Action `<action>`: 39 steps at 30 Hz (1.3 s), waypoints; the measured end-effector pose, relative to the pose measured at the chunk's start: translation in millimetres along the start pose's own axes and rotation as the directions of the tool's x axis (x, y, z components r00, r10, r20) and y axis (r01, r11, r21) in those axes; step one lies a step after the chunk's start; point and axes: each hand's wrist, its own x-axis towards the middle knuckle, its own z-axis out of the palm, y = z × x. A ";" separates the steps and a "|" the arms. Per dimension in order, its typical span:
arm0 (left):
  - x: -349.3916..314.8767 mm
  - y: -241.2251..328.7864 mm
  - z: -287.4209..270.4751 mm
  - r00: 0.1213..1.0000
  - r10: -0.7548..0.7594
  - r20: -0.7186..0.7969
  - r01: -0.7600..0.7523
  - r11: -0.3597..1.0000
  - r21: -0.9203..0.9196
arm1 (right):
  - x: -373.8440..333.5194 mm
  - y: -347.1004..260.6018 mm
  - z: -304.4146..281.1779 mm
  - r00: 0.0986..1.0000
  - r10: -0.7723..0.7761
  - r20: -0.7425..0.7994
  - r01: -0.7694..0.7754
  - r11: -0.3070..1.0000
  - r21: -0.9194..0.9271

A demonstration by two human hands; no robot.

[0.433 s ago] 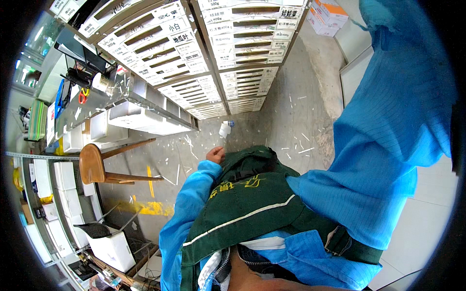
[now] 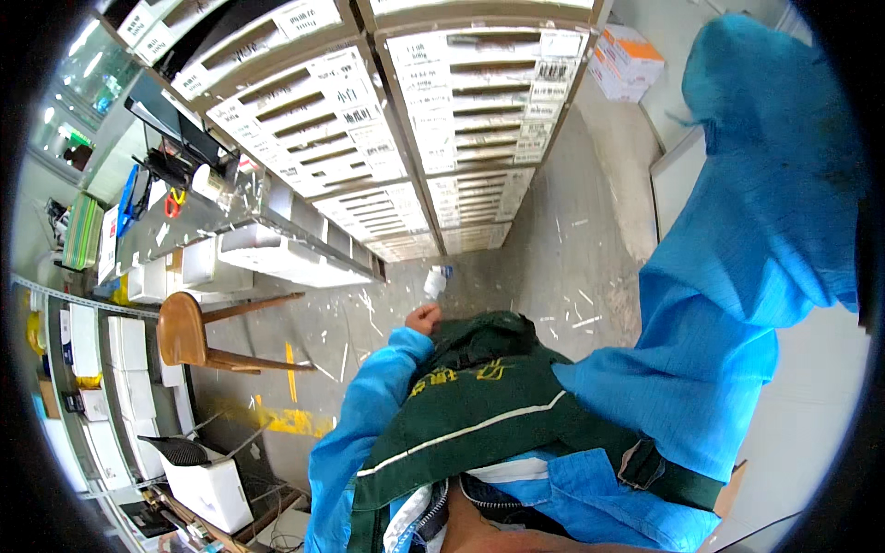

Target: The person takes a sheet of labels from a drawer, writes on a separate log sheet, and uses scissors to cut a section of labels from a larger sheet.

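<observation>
My left hand [image 2: 424, 319] hangs low beside the front of my dark green apron [image 2: 479, 392], at the end of a blue sleeve. Its fingers are curled closed, and nothing shows in them. My right arm, in a loose blue sleeve [image 2: 710, 295], is raised along the right side; the hand itself does not show. Past my left hand, a small white crumpled thing with a blue part [image 2: 435, 281] lies on the floor. Ahead stands a tall rack [image 2: 424, 198] of slotted compartments with white labels.
A wooden chair [image 2: 184, 330] stands at the left, near a metal desk [image 2: 230, 210] holding red-and-yellow scissors [image 2: 173, 202]. White boxes [image 2: 129, 369] fill shelves at far left. An orange-and-white carton [image 2: 627, 63] sits at the far right. Paper scraps litter the grey floor [image 2: 553, 267].
The view has shifted, so the rack, desk and floor sit lower in the picture. My left hand stays beside the apron, its fingers curled. The raised right sleeve now shows its rounded upper end.
</observation>
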 end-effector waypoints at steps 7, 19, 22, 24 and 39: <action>12.2 6.2 9.9 0.994 0.021 0.105 -0.025 0.999 0.041 | 17.9 -26.4 1.3 0.988 -0.152 0.034 0.145 0.977 0.157; 8.9 -11.1 -8.7 0.983 0.009 0.183 -0.013 1.000 0.019 | 22.4 -35.4 25.0 0.967 -0.248 0.064 0.213 0.917 0.339; 6.5 -0.1 -8.3 0.993 0.003 0.119 -0.003 1.000 -0.007 | 12.1 -42.9 32.1 0.958 -0.279 0.063 0.234 0.892 0.387; -10.3 25.3 6.7 1.000 0.015 0.025 -0.014 1.000 -0.021 | 2.2 -43.3 35.7 0.954 -0.292 0.064 0.241 0.878 0.414; -3.3 33.6 17.4 0.985 0.110 0.135 -0.083 0.978 -0.194 | -17.0 -56.0 57.7 0.959 -0.271 0.085 0.209 0.875 0.436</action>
